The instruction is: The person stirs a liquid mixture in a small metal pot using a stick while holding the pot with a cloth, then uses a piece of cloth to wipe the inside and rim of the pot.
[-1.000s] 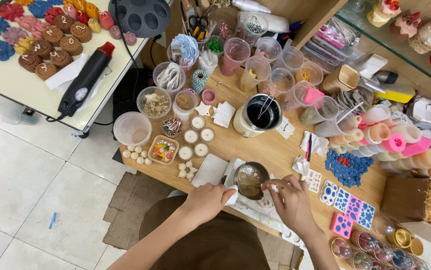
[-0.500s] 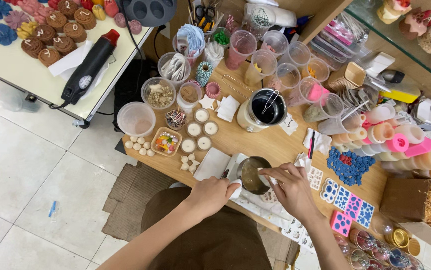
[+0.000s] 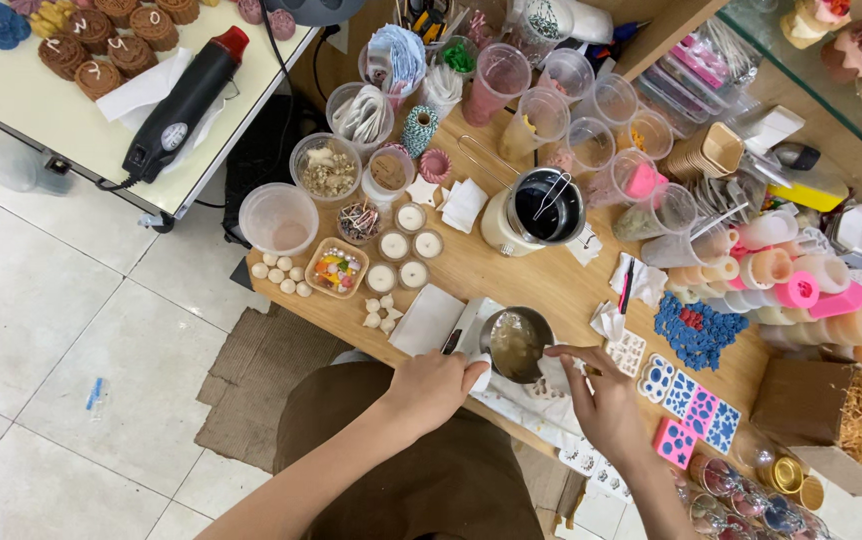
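Metal cup [image 3: 516, 343] on table [image 3: 511, 275], apparently between left hand [image 3: 434, 388] and right hand [image 3: 606, 395]

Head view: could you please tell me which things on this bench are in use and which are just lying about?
In use: small metal pot, left hand, right hand.
Lying about: heat gun, tealight candles, blue silicone moulds, black jug.

Both forearms reach toward twelve o'clock. The left hand [image 3: 434, 388] is curled into a grip; the right hand [image 3: 606, 398] pinches its fingertips at eleven o'clock

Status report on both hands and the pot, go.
Left hand grips handle of small metal pot. Right hand at its rim, fingertips pinched. White moulds close beside.
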